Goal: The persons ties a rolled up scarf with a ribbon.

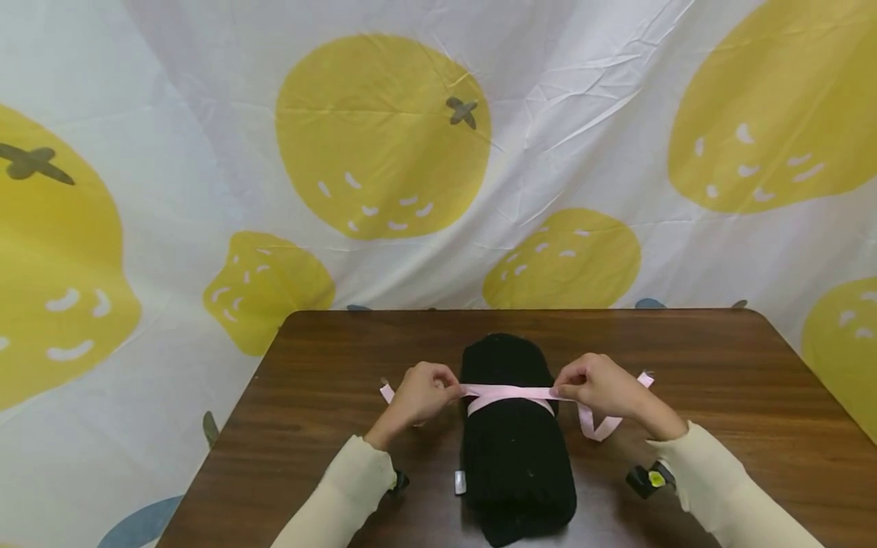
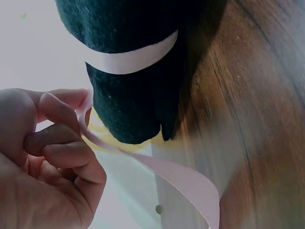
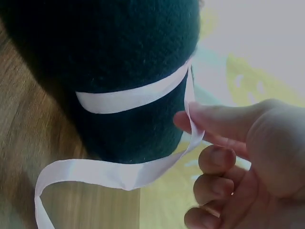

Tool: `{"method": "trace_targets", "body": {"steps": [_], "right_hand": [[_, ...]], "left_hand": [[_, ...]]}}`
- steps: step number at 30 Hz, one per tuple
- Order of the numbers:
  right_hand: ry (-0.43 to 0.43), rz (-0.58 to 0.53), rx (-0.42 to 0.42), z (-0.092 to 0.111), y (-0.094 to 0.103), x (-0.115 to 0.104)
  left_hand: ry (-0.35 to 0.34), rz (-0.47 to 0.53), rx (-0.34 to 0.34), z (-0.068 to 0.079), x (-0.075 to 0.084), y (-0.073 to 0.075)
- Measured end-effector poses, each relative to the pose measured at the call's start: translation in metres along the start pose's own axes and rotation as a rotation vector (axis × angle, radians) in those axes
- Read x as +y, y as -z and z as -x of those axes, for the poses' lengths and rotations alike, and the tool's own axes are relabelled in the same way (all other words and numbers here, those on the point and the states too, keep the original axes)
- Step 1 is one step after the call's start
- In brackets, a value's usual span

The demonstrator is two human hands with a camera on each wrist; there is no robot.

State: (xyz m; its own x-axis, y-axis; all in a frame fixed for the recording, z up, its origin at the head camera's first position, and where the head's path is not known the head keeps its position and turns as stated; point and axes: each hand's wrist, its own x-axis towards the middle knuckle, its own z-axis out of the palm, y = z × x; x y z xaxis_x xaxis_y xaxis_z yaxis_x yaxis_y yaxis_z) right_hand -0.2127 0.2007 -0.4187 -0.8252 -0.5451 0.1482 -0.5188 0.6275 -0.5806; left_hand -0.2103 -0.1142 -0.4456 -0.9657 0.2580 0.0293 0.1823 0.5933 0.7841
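A rolled black cloth, fuzzy like fleece, lies lengthwise on the table with a pink ribbon round its middle. My left hand pinches one side of the ribbon between thumb and forefinger, just left of the roll. On the other side my right hand pinches the ribbon the same way. Between the hands the ribbon runs straight across the top of the roll, where its strands cross. Loose ribbon ends hang past both hands. In the left wrist view the ribbon wraps snugly round the cloth.
The brown wooden table has rounded far corners. Behind it hangs a white curtain printed with yellow lemons. A small white label sticks out at the roll's left side. Black straps show near the wrists.
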Motion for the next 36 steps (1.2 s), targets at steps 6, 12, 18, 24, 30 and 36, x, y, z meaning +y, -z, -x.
{"method": "trace_targets", "body": {"steps": [6,12,18,24,30,36], "right_hand": [[-0.151,-0.034,0.021,0.002,0.000,-0.011],[-0.332,-0.155,-0.071,0.005,-0.002,-0.024],[-0.371,-0.329,-0.090,0.006,-0.007,-0.028],[-0.423,-0.498,-0.034,0.007,-0.011,-0.028],[-0.450,-0.528,0.068,0.007,-0.019,-0.028],[-0.441,-0.532,0.181,0.004,-0.025,-0.031]], "left_hand": [[0.062,0.026,0.026,0.002,0.005,-0.005],[0.094,0.032,0.067,0.005,0.011,-0.009],[0.082,0.055,0.118,0.006,0.015,-0.012],[0.040,0.151,0.174,0.006,0.018,-0.013],[0.002,0.279,0.218,0.004,0.017,-0.017],[-0.009,0.601,0.211,0.000,0.015,-0.023]]}}
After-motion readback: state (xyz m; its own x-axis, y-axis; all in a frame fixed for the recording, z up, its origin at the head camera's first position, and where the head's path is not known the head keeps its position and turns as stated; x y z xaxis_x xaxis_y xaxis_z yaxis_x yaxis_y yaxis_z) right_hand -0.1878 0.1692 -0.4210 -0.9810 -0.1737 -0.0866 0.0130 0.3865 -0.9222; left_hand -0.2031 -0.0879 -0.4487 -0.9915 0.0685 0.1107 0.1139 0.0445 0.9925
